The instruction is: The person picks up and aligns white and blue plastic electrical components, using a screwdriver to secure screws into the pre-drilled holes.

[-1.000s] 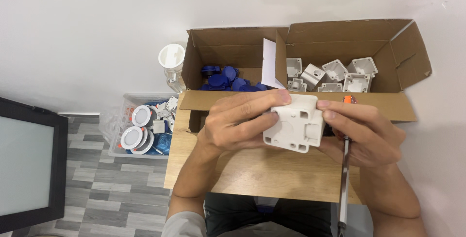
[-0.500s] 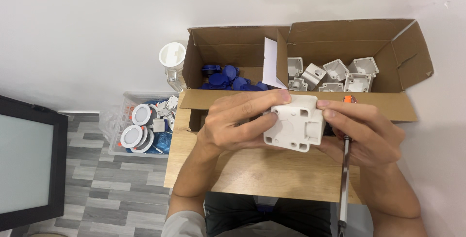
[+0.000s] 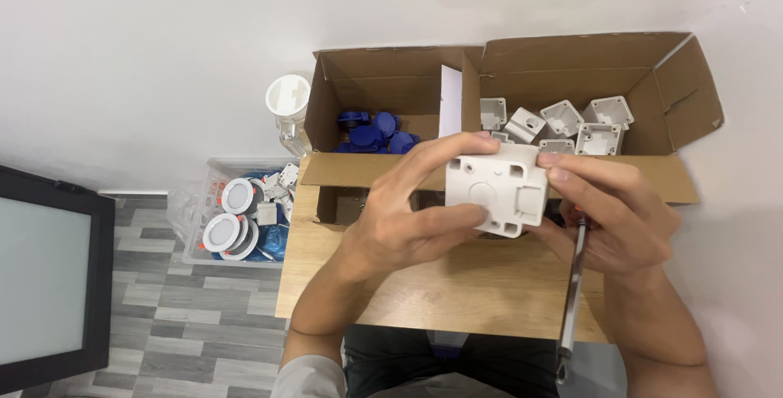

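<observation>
A white square plastic box with screw holes and a round knock-out is held over the wooden table, in front of the cardboard carton. My left hand grips its left side, thumb under, fingers over the top edge. My right hand holds its right side and also carries a screwdriver, whose metal shaft points down toward me; the handle is mostly hidden in the palm.
An open cardboard carton at the table's far edge holds blue caps on the left and several white boxes on the right. On the floor to the left stands a clear bin of round white fittings. A dark screen is at far left.
</observation>
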